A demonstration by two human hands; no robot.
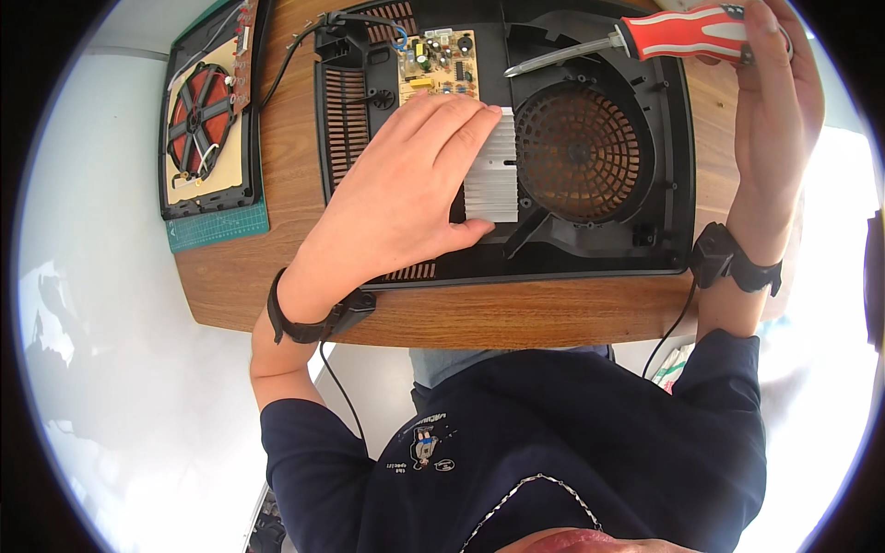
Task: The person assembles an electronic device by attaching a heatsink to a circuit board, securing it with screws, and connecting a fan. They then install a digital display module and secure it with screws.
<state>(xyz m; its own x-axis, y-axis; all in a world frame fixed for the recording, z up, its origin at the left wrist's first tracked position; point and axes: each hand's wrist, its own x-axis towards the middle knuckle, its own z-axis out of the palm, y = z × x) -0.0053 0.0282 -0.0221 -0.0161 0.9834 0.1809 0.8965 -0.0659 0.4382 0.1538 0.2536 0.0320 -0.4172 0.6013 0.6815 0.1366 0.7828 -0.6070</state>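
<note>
My left hand spans a silver finned heat sink, fingertips at its far end and thumb at its near end. The heat sink sits inside a black plastic housing, just left of a round fan grille. Beyond my fingers is a tan circuit board with small components, partly covered by the hand. Raised at the far right, my right hand is closed around the red and white handle of a screwdriver. Its metal shaft points left, with the tip over the housing near the board.
At the far left a second black panel carries a round coil with dark spokes. A green cutting mat lies under it. Between the panels runs a black cable. The wooden table's near edge curves close to my body.
</note>
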